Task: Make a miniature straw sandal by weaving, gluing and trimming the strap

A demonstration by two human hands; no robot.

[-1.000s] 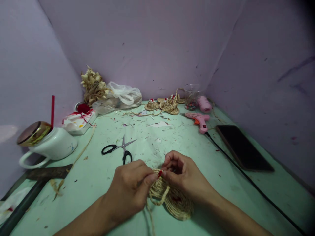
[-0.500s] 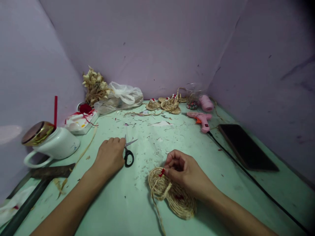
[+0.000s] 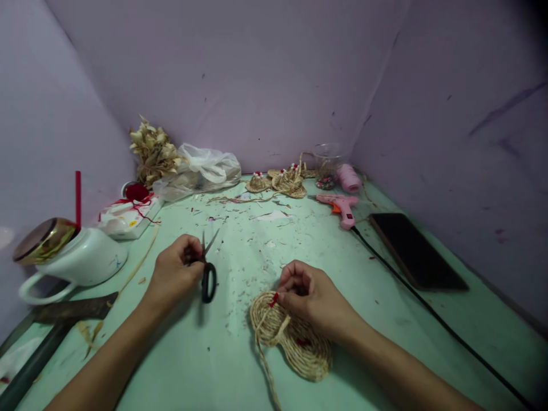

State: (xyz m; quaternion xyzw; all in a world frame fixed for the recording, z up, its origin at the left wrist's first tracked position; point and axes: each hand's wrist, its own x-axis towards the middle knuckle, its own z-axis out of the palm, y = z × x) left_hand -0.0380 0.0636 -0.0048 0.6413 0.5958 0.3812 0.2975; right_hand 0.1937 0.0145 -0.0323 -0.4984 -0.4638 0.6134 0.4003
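**Left hand leaves the weave and takes up the scissors**

The woven straw piece (image 3: 295,342) lies flat on the tabletop (image 3: 240,374) close to the person, with a loose strand trailing off toward six o'clock. The right hand (image 3: 312,297) is clenched on its upper rim, fingertips pinched at the red tuft (image 3: 273,299).

Here's the change. A second ago both hands were working that tuft. Now the left hand (image 3: 173,274) is out at ten o'clock from the piece, grasping one handle loop of the scissors (image 3: 206,264). Half a second back it was only landing on them as they lay flat. They now look tipped up, blades slightly parted and the other loop hanging free.

So one hand alone pins the piece, and the cutting tool is in the other.

Further out:
- Pink glue gun (image 3: 340,205) at one o'clock, its black cable (image 3: 428,311) running past at three.
- Dark phone (image 3: 415,251) at two.
- White mug (image 3: 81,262) at nine.
- Small woven pieces (image 3: 282,181) at twelve, by the wall.
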